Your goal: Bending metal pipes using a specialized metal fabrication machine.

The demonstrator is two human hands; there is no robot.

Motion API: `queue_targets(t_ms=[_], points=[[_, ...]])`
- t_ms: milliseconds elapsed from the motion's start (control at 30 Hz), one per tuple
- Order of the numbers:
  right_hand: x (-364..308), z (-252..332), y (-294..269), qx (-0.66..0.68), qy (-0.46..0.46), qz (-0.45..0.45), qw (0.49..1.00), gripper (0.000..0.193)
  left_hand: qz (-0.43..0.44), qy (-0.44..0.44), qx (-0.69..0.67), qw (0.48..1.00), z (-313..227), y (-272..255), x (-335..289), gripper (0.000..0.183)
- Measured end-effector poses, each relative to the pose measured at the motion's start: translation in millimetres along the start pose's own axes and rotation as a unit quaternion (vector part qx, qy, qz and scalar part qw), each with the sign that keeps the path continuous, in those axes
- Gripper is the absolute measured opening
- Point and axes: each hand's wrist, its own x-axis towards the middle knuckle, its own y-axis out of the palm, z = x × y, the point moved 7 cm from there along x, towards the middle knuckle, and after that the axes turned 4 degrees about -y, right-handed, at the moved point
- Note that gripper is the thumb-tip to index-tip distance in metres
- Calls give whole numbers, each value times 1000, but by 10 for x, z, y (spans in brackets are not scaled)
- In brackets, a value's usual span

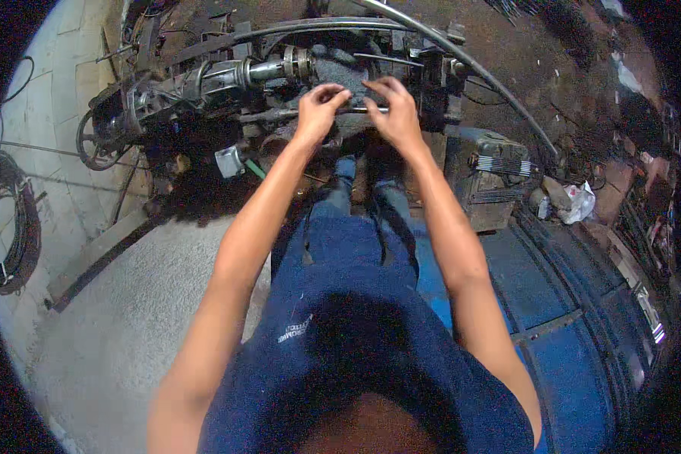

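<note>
One metal rod (354,110) shows between both hands' (320,115) (398,115) fingers (341,97) (contact unclear).

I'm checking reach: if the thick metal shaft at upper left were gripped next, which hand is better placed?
Probably the left hand: it is nearer the metal shaft. The right hand lies farther right, beyond the left.

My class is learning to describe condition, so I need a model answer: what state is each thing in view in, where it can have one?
Left hand: raised, fingers curled; any grip unclear
Right hand: raised, thumb and forefinger apart
Spoked handwheel: mounted; turning or still, cannot tell
Coiled black cable or hose: wound in loops
Thin metal rods: lying side by side
White plastic bag: crumpled
</note>
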Motion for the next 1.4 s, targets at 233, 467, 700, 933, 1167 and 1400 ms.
queue_targets(t_ms=[233,467,700,933,1167,1400], points=[[391,-356,-73,-9,0,41,999,22,52,23,48,997,-203,324,344,25],[579,-602,-62,-149,14,6,989,19,-28,62,158,985,-353,240,144,49],[746,-800,106,-178,3,72,981,21,-57,154,274,948,-522,247,95,36],[771,-730,133,-163,43,107,980,23,-64,218,345,911,-758,322,219,32],[761,-718,114,-180,37,87,979,23,-80,319,493,806,-1105,478,351,21],[759,-779,108,-184,37,90,978,20,-15,207,553,807,-1077,332,550,20]])
